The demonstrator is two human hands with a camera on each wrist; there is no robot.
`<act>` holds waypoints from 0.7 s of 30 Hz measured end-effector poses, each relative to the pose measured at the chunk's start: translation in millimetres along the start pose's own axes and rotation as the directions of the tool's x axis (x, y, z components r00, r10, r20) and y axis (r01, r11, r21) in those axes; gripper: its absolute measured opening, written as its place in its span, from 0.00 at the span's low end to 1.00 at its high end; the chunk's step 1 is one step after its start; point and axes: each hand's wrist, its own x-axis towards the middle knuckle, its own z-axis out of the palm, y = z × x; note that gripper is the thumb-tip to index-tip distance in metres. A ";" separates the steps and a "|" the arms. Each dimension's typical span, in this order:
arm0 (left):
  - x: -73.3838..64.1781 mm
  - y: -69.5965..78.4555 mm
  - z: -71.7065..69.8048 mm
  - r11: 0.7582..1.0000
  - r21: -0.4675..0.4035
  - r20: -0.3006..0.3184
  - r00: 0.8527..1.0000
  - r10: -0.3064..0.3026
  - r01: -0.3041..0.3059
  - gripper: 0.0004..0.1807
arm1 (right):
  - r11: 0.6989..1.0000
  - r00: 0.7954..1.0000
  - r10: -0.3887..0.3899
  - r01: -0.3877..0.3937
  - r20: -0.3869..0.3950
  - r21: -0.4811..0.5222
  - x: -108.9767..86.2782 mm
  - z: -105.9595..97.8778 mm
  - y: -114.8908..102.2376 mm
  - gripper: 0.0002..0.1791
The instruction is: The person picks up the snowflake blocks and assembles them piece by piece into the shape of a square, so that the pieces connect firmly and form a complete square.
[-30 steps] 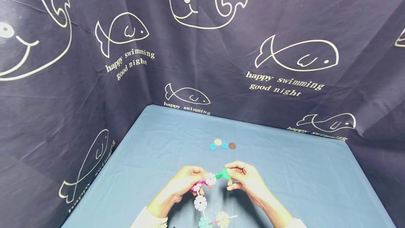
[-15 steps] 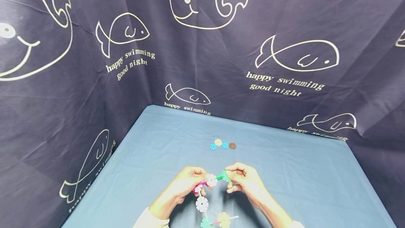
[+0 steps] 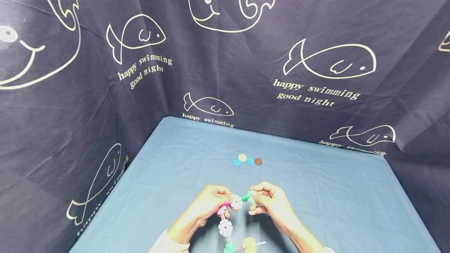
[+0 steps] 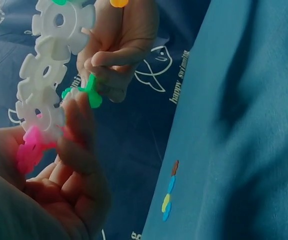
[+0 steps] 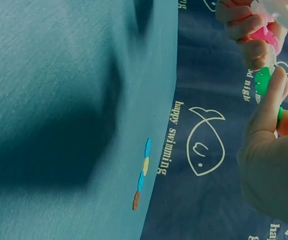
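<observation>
A chain of interlocking snowflake discs hangs between my two hands over the table. My left hand (image 3: pixel 212 202) pinches it by the pink disc (image 4: pixel 30 150) and the white disc (image 3: pixel 236 202) beside that. With thumb and fingers, my right hand (image 3: pixel 272 202) grips the green disc (image 3: pixel 250 196) at the chain's upper end; its fingers partly hide the disc. Below the left hand dangle a white disc (image 3: pixel 225 228), a mint-green disc (image 3: pixel 230 248) and a pale yellow disc (image 3: pixel 250 244). Translucent white discs (image 4: pixel 42 70) fill the upper left of the left wrist view.
Loose discs lie in a short row farther back on the blue-covered table (image 3: pixel 190 147): two blue (image 3: pixel 237 163), one yellow (image 3: pixel 242 157) and one brown (image 3: pixel 258 161). A dark curtain (image 3: pixel 246 69) with fish drawings rises along the table's back and left sides.
My left hand and the hanging chain have shifted slightly right and down. The green disc has moved a little left and down in my right hand and now stands at another angle.
</observation>
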 end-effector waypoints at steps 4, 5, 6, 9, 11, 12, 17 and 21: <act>-0.6 -0.6 2.4 1.000 0.013 0.036 0.999 -0.018 0.018 0.07 | 1.000 0.999 -0.002 0.002 0.040 0.002 0.0 -2.2 0.2 0.14; -0.9 -0.8 3.4 1.000 0.015 0.046 0.999 -0.025 0.024 0.08 | 1.000 0.998 0.001 -0.001 0.055 0.002 0.2 -2.9 0.6 0.14; -1.0 -1.0 4.6 0.999 0.014 0.057 0.998 -0.032 0.031 0.08 | 1.000 0.998 0.004 -0.004 0.069 0.001 0.4 -3.7 1.3 0.13; -0.7 -1.6 7.2 0.998 0.026 0.068 0.996 -0.052 0.050 0.11 | 1.000 0.995 0.016 -0.016 0.102 0.002 2.4 -5.3 3.8 0.09; -0.2 -2.0 8.6 0.998 0.040 0.060 0.997 -0.057 0.055 0.13 | 1.000 0.993 0.022 -0.022 0.117 -0.003 3.7 -5.5 5.4 0.08; 0.1 -2.3 9.4 0.998 0.044 0.058 0.997 -0.058 0.055 0.13 | 1.000 0.992 0.024 -0.023 0.121 -0.006 4.2 -5.3 5.9 0.07; 1.0 -6.6 12.0 0.998 0.030 0.068 0.996 -0.057 0.055 0.11 | 0.999 0.990 0.028 -0.022 0.139 -0.040 6.5 -1.1 4.7 0.10; 1.0 -9.8 11.1 0.998 0.021 0.068 0.996 -0.060 0.059 0.11 | 0.996 0.984 0.037 -0.023 0.173 -0.084 9.5 1.6 0.4 0.16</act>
